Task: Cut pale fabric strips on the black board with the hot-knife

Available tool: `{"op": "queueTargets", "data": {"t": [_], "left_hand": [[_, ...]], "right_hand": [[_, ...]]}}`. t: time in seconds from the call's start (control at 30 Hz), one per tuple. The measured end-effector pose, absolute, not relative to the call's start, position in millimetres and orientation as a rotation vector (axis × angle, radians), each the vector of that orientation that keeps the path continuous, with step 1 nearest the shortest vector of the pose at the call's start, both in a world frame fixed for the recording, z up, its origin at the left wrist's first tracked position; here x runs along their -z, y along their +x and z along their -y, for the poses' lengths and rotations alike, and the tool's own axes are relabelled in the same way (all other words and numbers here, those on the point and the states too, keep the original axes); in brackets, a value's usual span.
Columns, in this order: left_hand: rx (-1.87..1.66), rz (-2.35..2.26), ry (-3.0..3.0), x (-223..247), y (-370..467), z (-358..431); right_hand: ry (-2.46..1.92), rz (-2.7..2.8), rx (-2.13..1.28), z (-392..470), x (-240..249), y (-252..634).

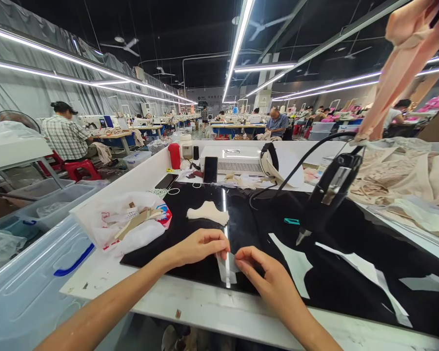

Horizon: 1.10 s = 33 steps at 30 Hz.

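Note:
A small translucent white piece (227, 273) hangs between my two hands, low over the glossy black work surface (256, 224). My left hand (204, 245) pinches its upper left part between thumb and fingers. At its upper right edge, my right hand (259, 268) is closed in a pinch on the same piece. Beyond my hands lies a cream fabric piece (208, 212) with curved edges. To the right of my right hand is a pale curved piece (294, 263), and farther right a long white strip (369, 273).
A black tool (329, 185) with a pointed metal tip hangs at right beside a teal clip (291, 221). A plastic bag of scraps (131, 222) lies left. Behind stand a phone (210, 169) and a white machine (234, 160). Beige fabric (402, 175) is piled right; people sit farther off.

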State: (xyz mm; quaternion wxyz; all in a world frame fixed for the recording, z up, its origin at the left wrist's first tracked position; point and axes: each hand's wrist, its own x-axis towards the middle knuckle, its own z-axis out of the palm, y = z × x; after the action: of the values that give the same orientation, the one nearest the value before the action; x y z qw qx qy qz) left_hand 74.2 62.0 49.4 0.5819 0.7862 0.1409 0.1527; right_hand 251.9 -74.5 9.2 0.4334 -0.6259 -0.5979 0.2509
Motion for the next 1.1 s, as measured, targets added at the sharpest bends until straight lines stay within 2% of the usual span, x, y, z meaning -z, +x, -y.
{"op": "queueTargets", "data": {"t": [0.27,0.7,1.1], "left_hand": [[-0.458,-0.236,2.38,-26.4,69.2,-72.1],[-0.453,-0.235,2.463,-11.5,61.5,-83.5],[-0.673,-0.308,2.48,-6.9,55.5,-87.4]], "right_hand": [[-1.727,1.762,-0.114,71.0,6.0,261.6],[-1.805,1.758,0.164,95.1,0.5,269.8],[-2.163,1.241,0.491,177.0,-9.6,404.7]]}}
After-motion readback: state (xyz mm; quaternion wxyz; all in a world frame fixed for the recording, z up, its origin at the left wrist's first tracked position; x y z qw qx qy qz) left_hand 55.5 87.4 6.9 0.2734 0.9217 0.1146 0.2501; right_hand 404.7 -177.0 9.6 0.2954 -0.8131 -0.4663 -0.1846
